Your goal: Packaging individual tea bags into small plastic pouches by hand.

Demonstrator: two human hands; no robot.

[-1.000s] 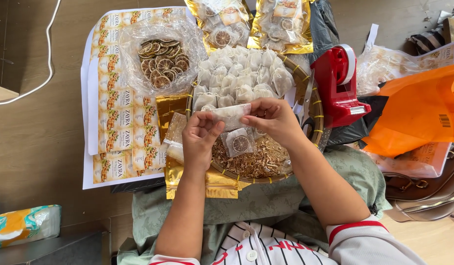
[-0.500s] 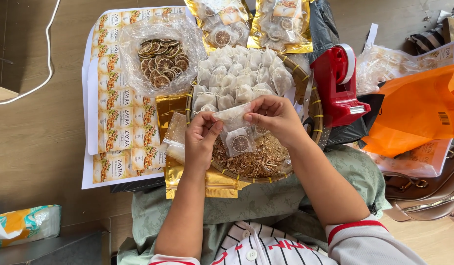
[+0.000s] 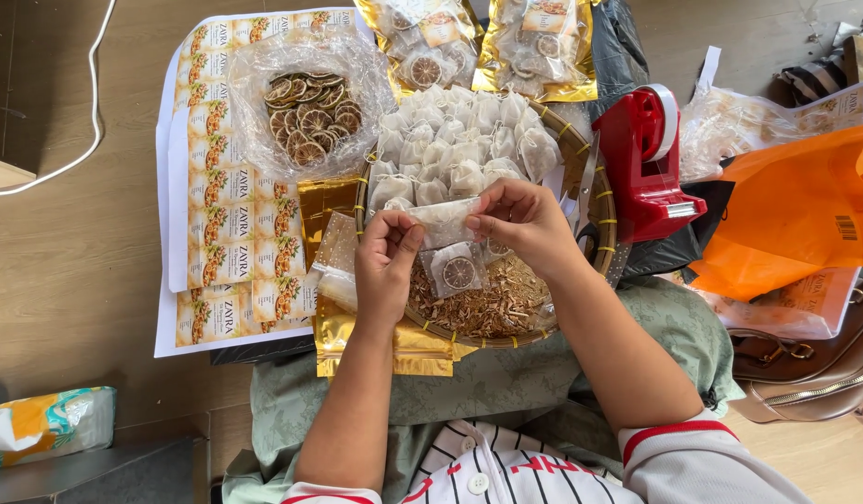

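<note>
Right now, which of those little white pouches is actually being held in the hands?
The pouch pinched between the left hand and right hand, lifted above the tray; the others lie piled behind.

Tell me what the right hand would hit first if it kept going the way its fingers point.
The right hand points leftward; beyond the small white pouch it pinches, it would probably meet the left hand first, though depth is unclear.

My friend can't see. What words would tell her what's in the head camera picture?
A person's left hand and right hand hold a small white mesh pouch between them, over a round woven tray of filled pouches and dried herb bits. Nearby are a clear bag of dried citrus slices and a red tape dispenser.
</note>
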